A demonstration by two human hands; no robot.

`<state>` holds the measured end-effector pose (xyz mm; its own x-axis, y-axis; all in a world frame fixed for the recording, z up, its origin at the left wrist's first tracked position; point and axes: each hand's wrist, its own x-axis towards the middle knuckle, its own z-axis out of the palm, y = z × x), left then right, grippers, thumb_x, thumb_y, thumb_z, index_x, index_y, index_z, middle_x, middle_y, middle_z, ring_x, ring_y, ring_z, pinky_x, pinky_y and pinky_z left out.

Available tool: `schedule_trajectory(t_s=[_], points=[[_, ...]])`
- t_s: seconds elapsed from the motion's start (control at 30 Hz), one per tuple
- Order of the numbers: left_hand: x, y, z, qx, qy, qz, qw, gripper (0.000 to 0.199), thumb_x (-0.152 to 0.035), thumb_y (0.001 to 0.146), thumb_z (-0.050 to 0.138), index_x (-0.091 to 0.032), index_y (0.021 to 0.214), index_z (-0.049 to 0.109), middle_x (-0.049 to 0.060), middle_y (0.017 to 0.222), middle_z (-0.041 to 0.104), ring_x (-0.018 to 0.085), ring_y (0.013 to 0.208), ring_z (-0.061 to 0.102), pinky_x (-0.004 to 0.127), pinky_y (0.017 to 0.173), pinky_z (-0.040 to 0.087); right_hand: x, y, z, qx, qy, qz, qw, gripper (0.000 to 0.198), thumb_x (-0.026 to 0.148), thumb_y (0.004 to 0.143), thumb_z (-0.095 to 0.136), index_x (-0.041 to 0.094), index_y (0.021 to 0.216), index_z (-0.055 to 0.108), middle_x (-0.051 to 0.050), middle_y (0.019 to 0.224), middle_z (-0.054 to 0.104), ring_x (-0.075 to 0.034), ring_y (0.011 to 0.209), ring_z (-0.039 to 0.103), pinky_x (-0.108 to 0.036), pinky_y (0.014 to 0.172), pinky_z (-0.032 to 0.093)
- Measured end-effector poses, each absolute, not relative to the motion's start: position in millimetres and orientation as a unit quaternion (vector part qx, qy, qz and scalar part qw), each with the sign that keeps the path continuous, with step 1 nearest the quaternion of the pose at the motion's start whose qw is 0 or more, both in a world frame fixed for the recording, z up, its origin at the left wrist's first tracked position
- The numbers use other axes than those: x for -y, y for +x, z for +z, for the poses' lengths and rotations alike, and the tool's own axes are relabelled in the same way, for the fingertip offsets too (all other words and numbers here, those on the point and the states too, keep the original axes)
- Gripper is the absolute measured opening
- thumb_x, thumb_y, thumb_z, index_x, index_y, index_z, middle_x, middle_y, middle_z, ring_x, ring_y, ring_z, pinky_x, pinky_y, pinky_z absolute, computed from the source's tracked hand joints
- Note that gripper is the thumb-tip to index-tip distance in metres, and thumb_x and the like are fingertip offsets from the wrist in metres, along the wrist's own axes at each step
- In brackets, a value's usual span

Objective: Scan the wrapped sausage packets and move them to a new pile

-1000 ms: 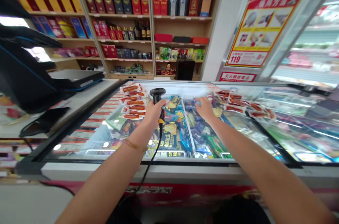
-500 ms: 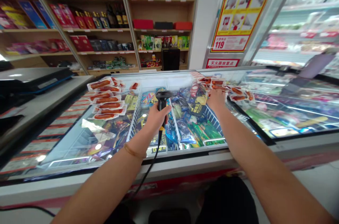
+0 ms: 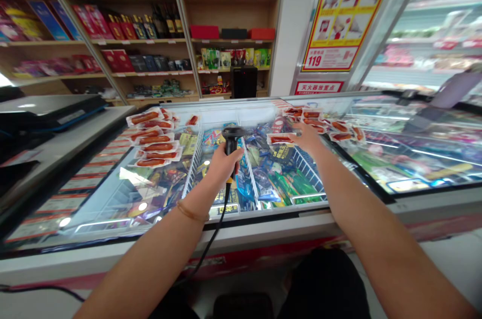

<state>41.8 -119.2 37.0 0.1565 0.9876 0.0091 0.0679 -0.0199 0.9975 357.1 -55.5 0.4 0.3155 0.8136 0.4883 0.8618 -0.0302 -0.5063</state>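
My left hand [image 3: 224,163] is wrapped round the handle of a black corded barcode scanner [image 3: 232,133], held upright above the glass. My right hand [image 3: 307,139] has its thumb side at the right end of a vacuum-packed sausage [image 3: 280,138], which extends leftward from it. Some of its fingers stretch out above the pack, and part of the grip is hidden. Just beyond that hand lies a cluster of sausage packs [image 3: 312,115]. More packed sausages [image 3: 158,147] overlap in a column on the left, with a small one [image 3: 193,120] by itself.
Beneath the glass, the chest freezer [image 3: 263,223] holds white wire baskets [image 3: 194,158] full of bagged goods. A counter with a flat black device [image 3: 56,108] stands left. The scanner's cable [image 3: 216,233] hangs over the front edge. Shelves [image 3: 150,42] line the back.
A sausage pack now shows left of my right hand, apart from the cluster where that hand was. My left hand keeps the scanner in nearly the same place. The view has shifted slightly.
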Motion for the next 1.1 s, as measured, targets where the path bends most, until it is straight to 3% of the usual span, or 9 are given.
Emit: schedule_trajectory(t_s=[0.13,0.27,0.4,0.6,1.1], points=[[120.4,43.2,35.6,-0.461,0.563,0.437,0.528,0.035,-0.038,0.071,0.072,-0.02,0.095,0.056,-0.006,0.042,0.05,0.013,0.032,0.045,0.023,0.038,0.033,58.5,358.0,-4.9,0.634,-0.693,0.051,0.338,0.025,0.037,0.075,0.072,0.023,0.097,0.072,-0.007,0.096,0.074,-0.026,0.088,0.068,-0.038,0.079,0.051],[122.1,44.5,34.9,-0.455,0.569,0.437,0.528,0.036,-0.038,0.07,0.073,-0.019,0.095,0.056,-0.006,0.041,0.049,0.013,0.031,0.044,0.023,0.038,0.032,59.8,355.7,-5.6,0.667,-0.66,0.049,0.342,0.034,0.036,0.067,0.077,0.024,0.098,0.071,-0.004,0.085,0.072,-0.023,0.076,0.066,-0.036,0.074,0.051],[124.4,44.0,35.8,-0.443,0.58,0.433,0.529,0.035,-0.039,0.071,0.072,-0.019,0.096,0.056,-0.006,0.042,0.05,0.012,0.031,0.044,0.023,0.038,0.032,56.6,347.8,-1.9,0.66,-0.644,-0.017,0.387,0.036,0.032,0.064,0.077,0.022,0.097,0.068,-0.006,0.096,0.07,-0.026,0.089,0.064,-0.041,0.084,0.05],[130.3,45.9,38.1,-0.407,0.611,0.423,0.53,0.037,-0.039,0.071,0.073,-0.019,0.097,0.056,-0.008,0.042,0.048,0.011,0.033,0.044,0.022,0.039,0.033,55.7,327.2,9.8,0.665,-0.586,-0.066,0.458,0.031,0.026,0.069,0.073,0.021,0.099,0.066,-0.008,0.105,0.067,-0.028,0.103,0.062,-0.045,0.095,0.046],[136.2,47.6,41.7,-0.411,0.657,0.39,0.498,0.026,-0.034,0.073,0.07,-0.021,0.086,0.052,-0.007,0.046,0.048,0.011,0.035,0.046,0.023,0.041,0.036,66.1,312.9,20.1,0.672,-0.55,-0.092,0.487,0.026,0.025,0.072,0.071,0.021,0.097,0.065,-0.008,0.1,0.067,-0.028,0.1,0.061,-0.043,0.094,0.045]])
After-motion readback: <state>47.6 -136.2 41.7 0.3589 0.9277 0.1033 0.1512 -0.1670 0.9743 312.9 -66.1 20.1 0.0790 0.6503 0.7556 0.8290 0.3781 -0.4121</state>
